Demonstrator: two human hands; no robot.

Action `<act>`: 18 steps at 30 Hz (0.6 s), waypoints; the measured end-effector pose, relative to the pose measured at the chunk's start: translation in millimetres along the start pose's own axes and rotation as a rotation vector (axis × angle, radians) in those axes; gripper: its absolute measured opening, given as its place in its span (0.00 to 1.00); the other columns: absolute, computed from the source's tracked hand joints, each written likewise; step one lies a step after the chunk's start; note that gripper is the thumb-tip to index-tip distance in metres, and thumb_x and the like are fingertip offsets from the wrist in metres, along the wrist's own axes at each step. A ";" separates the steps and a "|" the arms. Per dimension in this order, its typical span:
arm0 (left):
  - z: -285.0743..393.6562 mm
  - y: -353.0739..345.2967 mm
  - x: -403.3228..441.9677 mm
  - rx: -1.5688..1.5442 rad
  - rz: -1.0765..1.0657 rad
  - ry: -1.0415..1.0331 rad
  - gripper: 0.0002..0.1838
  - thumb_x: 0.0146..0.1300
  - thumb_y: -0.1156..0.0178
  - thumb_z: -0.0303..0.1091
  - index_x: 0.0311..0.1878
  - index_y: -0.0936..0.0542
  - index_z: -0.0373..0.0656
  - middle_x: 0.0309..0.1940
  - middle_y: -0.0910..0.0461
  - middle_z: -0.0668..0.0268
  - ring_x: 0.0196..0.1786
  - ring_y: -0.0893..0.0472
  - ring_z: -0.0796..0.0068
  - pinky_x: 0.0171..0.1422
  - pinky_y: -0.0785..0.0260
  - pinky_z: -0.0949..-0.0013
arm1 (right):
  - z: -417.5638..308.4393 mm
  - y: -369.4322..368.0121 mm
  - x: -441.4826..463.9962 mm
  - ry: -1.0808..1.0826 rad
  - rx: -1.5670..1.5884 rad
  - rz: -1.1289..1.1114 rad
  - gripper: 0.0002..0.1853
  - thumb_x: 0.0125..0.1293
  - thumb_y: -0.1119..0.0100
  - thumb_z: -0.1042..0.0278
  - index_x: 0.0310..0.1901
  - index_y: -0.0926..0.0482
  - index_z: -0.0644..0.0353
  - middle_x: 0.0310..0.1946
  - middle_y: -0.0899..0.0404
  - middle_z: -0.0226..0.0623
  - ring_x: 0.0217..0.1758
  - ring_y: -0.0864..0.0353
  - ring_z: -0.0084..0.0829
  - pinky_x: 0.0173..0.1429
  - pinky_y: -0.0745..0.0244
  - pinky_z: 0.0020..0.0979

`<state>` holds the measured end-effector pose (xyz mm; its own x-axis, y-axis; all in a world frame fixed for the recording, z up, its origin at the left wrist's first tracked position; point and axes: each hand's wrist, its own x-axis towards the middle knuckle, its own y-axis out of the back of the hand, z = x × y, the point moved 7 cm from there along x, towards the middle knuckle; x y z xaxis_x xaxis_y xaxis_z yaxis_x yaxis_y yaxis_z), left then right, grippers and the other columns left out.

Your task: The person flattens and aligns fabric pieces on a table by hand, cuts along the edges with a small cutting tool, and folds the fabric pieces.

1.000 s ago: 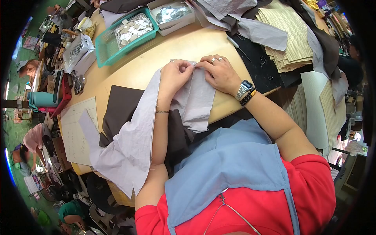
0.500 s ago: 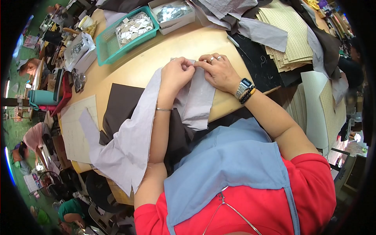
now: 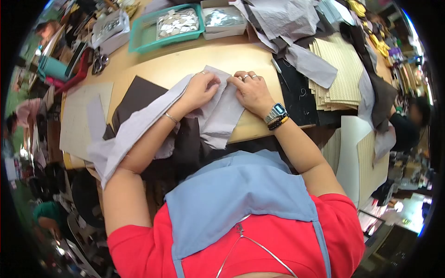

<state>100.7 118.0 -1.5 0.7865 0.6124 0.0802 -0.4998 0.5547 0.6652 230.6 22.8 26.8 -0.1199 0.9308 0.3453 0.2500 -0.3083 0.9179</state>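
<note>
Atop the pale wooden counter (image 3: 171, 62), just below 12 o'c. on the view's dial, both hands are at a creased, pale grey piece of cloth (image 3: 221, 106), which lies btwn them and hangs over the near edge twd 6 o'c.

R hand (image 3: 252, 91): thumb & forefinger closed on the cloth's R edge, other fingers bent. Wrist has a silver digital watch (image 3: 278, 110) plus black & yellow bead bracelets (image 3: 279, 122).

L hand (image 3: 199, 91): fingers curled inward at the cloth's L side, tips turned away fr. the camera, so can't tell if they grip. Thin silver chain bracelet (image 3: 171, 117) on that wrist; a long pale grey fabric fold (image 3: 143, 123) runs along the outer side of the forearm.

Clock centred on the hands now: 9 o'c., flat dark brown cloth (image 3: 134, 95), partly under the grey fold; farther out, approx. 8:30, a large off-white paper sheet (image 3: 76, 123). At 11, a teal plastic basket (image 3: 139, 42) w/ small whitish flat chips (image 3: 178, 24); at 12, touching or just beside it, an open white cardboard box (image 3: 227, 33) w/ shiny silvery pieces (image 3: 225, 17). At 1, heaped grey & dark fabric (image 3: 287, 23). Abt. 2, a white-handled pointed tool (image 3: 276, 66) by a black mat (image 3: 296, 102); nr. 3, stacked cream textured sheets (image 3: 338, 69).
</note>
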 end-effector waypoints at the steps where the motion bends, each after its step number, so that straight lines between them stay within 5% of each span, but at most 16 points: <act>1: -2.9 0.9 -8.3 -0.024 0.019 -0.032 0.09 0.63 0.38 0.29 0.45 0.19 0.38 0.47 0.20 0.57 0.47 0.21 0.63 0.56 0.29 0.65 | -0.1 1.0 2.1 0.008 -0.003 -0.012 0.16 0.59 0.42 0.70 0.50 0.21 0.47 0.49 0.21 0.31 0.50 0.21 0.38 0.51 0.27 0.41; 6: -7.3 0.0 -49.1 0.099 0.024 -0.177 0.18 0.66 0.39 0.33 0.57 0.22 0.40 0.68 0.32 0.53 0.69 0.32 0.54 0.73 0.41 0.58 | 5.6 -1.9 14.9 0.055 0.022 -0.072 0.10 0.65 0.42 0.64 0.47 0.22 0.48 0.44 0.20 0.34 0.47 0.19 0.39 0.45 0.22 0.44; 18: -13.4 -12.8 -59.7 0.101 0.113 -0.242 0.22 0.65 0.39 0.38 0.61 0.24 0.40 0.70 0.33 0.51 0.73 0.35 0.50 0.77 0.45 0.53 | 10.8 -12.3 56.5 0.458 0.070 -0.268 0.05 0.63 0.38 0.65 0.39 0.20 0.51 0.41 0.21 0.33 0.44 0.19 0.39 0.50 0.25 0.40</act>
<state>55.3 81.9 -24.7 0.7976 0.5084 0.3246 -0.5600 0.4241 0.7117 231.1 81.3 32.9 -0.5912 0.7894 0.1653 0.2152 -0.0431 0.9756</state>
